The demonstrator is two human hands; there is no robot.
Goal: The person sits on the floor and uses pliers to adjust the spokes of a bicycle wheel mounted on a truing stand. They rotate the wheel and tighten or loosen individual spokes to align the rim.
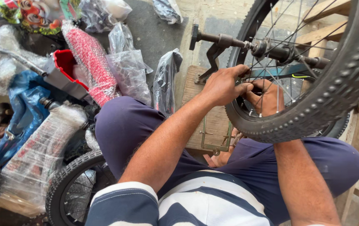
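A black knobby-tyred bicycle wheel is standing upright over the person's lap, its dark axle running roughly level, pointing left and slightly up towards a crank-like end. The left hand is pinching the spokes near the rim, fingers pressed together. The right hand is reaching through the spokes, fingers curled; what it grips cannot be told.

The bicycle wheel stands above the person's knees; wrapped parts lie left of it, a smaller wheel below-left.
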